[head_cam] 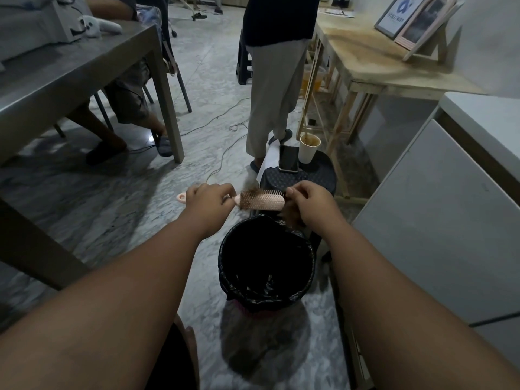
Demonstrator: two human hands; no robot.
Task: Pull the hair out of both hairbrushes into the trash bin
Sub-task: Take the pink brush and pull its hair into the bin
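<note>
A pink hairbrush (263, 201) is held level above the far rim of the trash bin (225, 263), which is lined with a black bag. My left hand (209, 202) grips its handle, whose looped end sticks out to the left. Brown hair (249, 197) clings to the bristles near the handle end. My right hand (306, 201) is at the brush's far tip, fingers curled round a tuft of brown hair (291, 216) that hangs under the hand over the bin. Only one hairbrush shows.
A dark stool (323, 181) behind the bin carries a phone (288, 158) and a paper cup (309, 147). A person (273, 88) stands beyond it; another sits at the grey table (56, 80) on the left. A white cabinet (450, 220) is on the right. Cables cross the floor.
</note>
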